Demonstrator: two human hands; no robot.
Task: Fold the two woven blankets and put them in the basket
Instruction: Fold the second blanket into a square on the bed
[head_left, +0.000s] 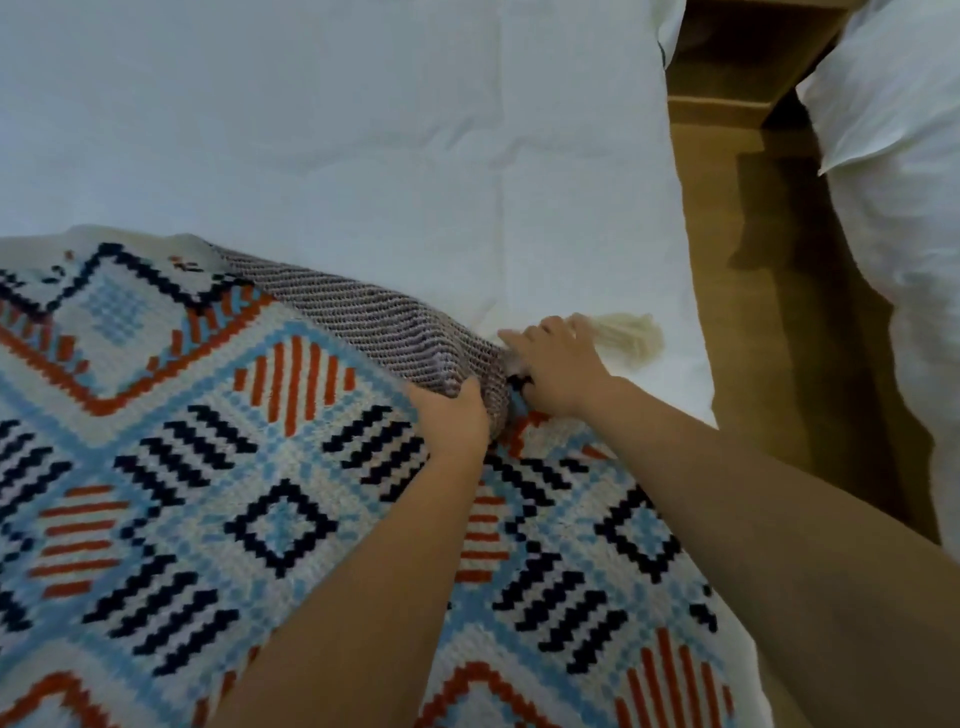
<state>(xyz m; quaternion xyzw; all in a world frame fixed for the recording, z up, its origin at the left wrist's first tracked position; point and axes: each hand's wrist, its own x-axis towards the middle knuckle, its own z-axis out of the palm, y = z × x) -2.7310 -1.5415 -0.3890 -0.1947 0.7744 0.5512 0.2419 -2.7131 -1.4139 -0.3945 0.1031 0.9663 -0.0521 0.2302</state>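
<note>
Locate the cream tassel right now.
Head view, right of centre: the cream tassel lies on the white bed, just past the right hand, at the woven blanket corner.

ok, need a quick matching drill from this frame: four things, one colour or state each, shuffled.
1 blanket
2 tassel
3 floor
4 left hand

A brown
B cream, lying on the sheet
C gripping a turned-over edge
D orange, navy and light blue pattern

Pairs: 1-D, 2-B, 3-A, 4-C

The woven blanket (208, 493), cream with blue, orange and navy blocks, lies spread, its edge turned back.
</note>
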